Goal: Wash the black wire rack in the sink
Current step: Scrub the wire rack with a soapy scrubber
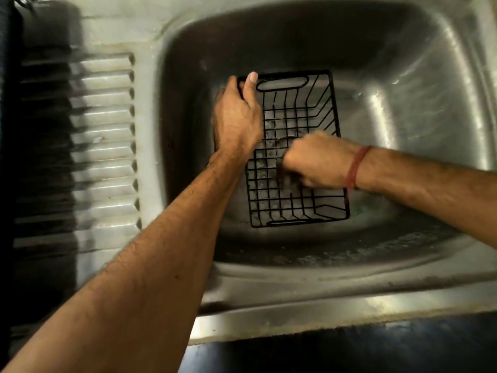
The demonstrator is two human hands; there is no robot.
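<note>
The right hand (pixel 316 162) is motion-blurred; its fingers are curled inside the black wire rack (pixel 294 149), and what they hold cannot be made out. The rack lies in the steel sink (pixel 403 103). The left hand (pixel 236 114) grips the rack's far-left corner. A ribbed drainboard (pixel 102 144) adjoins the sink's left side.

Left of my hands is a shiny metal board (pixel 105 146) with long bumps. A dark shadow covers its far left. Below my arms the counter edge (pixel 349 310) shines.
</note>
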